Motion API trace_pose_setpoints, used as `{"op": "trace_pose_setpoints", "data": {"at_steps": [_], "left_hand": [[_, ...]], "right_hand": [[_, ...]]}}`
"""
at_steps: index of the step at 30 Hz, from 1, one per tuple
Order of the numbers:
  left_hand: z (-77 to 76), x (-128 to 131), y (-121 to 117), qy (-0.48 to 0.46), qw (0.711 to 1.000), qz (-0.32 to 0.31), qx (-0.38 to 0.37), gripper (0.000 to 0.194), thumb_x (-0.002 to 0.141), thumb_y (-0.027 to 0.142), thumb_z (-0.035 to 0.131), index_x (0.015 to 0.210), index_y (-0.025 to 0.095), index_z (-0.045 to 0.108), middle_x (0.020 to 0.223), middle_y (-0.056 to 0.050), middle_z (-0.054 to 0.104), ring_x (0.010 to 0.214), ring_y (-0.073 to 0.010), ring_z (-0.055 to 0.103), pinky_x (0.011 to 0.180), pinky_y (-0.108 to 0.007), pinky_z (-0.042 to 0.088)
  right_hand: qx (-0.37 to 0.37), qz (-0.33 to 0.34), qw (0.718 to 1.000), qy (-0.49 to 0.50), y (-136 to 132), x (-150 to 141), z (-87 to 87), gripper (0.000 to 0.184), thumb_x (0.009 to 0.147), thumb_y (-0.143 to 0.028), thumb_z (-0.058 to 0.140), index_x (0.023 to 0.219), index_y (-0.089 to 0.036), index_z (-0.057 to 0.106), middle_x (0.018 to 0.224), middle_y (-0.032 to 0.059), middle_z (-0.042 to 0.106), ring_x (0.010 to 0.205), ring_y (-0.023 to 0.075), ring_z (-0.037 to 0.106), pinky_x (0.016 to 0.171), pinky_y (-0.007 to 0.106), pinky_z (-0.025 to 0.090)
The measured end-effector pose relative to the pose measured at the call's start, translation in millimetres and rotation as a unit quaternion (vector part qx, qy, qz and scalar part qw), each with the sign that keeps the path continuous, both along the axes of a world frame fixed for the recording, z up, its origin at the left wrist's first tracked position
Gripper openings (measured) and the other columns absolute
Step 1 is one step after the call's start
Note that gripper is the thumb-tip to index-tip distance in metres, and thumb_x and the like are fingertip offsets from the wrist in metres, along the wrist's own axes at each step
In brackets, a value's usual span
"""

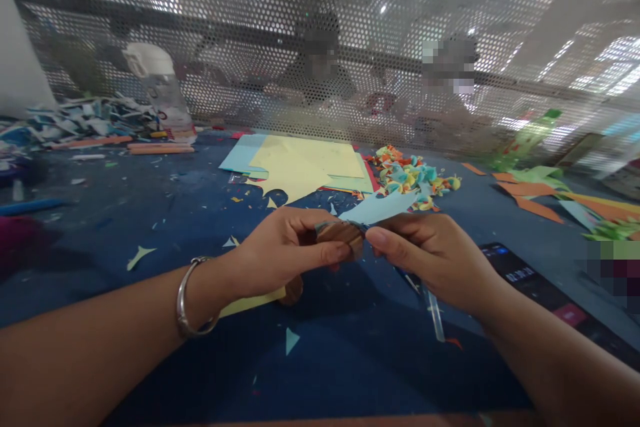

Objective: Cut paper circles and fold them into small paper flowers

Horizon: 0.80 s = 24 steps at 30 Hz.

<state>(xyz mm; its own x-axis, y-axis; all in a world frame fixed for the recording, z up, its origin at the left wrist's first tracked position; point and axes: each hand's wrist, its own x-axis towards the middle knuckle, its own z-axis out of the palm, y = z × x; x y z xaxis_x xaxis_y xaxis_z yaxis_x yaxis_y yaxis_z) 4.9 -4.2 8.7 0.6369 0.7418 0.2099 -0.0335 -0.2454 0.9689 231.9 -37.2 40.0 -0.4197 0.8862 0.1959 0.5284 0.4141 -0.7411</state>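
Note:
Between the thumb and fingers of my left hand (290, 243) is a round, brown wood-patterned disc (341, 236). A light blue paper piece (383, 207) runs from behind the disc's edge across to my right hand (430, 247), whose thumb and curled fingers pinch it. Whether the right fingers hide anything else cannot be made out. Under my left wrist lies a yellow paper piece (253, 302), with a second brown rounded piece (293, 291) at its end. Below my right hand, a thin clear-handled tool (434, 313) rests on the blue tabletop (320, 373).
Coloured sheets (305, 163) are stacked ahead, beside a pile of small cut paper pieces (410, 173). A phone (555, 307) lies at right, near orange offcuts (533, 193). Back left stand a water bottle (163, 93) and scrap heap (95, 120). People sit behind a perforated screen (225, 60).

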Motion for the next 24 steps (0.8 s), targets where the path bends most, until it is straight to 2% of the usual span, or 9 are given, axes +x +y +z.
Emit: {"op": "trace_pose_setpoints", "data": {"at_steps": [11, 18, 21, 24], "left_hand": [[4.2, 0.3, -3.4, -0.003, 0.999, -0.042, -0.01, 0.011, 0.09, 0.019, 0.067, 0.081, 0.013, 0.068, 0.078, 0.001, 0.061, 0.071, -0.01, 0.053, 0.07, -0.024, 0.043], [0.7, 1.3, -3.1, 0.034, 0.999, -0.013, -0.015, 0.018, 0.091, 0.029, 0.066, 0.083, 0.013, 0.064, 0.078, 0.001, 0.058, 0.07, -0.0099, 0.05, 0.066, -0.024, 0.041], [-1.7, 2.8, -4.9, 0.017, 0.998, 0.002, -0.054, 0.019, 0.087, 0.03, 0.072, 0.092, 0.017, 0.059, 0.078, 0.002, 0.061, 0.068, -0.01, 0.052, 0.064, -0.024, 0.042], [-4.2, 3.7, -5.8, 0.016, 0.996, 0.012, -0.084, 0.029, 0.084, 0.035, 0.077, 0.096, 0.019, 0.057, 0.076, 0.003, 0.062, 0.066, -0.0105, 0.053, 0.06, -0.023, 0.04]], "right_hand": [[-0.042, 0.003, 0.998, 0.04, -0.6, -0.7, -3.1, 0.048, 0.097, -0.054, 0.057, 0.065, -0.017, 0.059, 0.053, -0.0067, 0.036, 0.047, 0.0062, 0.031, 0.043, 0.023, 0.023], [-0.045, -0.023, 0.992, 0.114, 0.6, -3.9, -3.8, 0.047, 0.092, -0.06, 0.061, 0.072, -0.017, 0.061, 0.056, -0.0073, 0.035, 0.048, 0.0063, 0.026, 0.043, 0.023, 0.02], [-0.06, -0.04, 0.989, 0.127, 1.0, -8.4, -4.9, 0.04, 0.084, -0.055, 0.073, 0.076, -0.017, 0.061, 0.061, -0.0064, 0.042, 0.051, 0.0064, 0.031, 0.046, 0.022, 0.025], [-0.076, -0.045, 0.99, 0.111, 0.5, -11.0, -7.3, 0.03, 0.084, -0.044, 0.075, 0.084, -0.017, 0.063, 0.068, -0.0039, 0.051, 0.057, 0.0081, 0.038, 0.051, 0.022, 0.031]]}}
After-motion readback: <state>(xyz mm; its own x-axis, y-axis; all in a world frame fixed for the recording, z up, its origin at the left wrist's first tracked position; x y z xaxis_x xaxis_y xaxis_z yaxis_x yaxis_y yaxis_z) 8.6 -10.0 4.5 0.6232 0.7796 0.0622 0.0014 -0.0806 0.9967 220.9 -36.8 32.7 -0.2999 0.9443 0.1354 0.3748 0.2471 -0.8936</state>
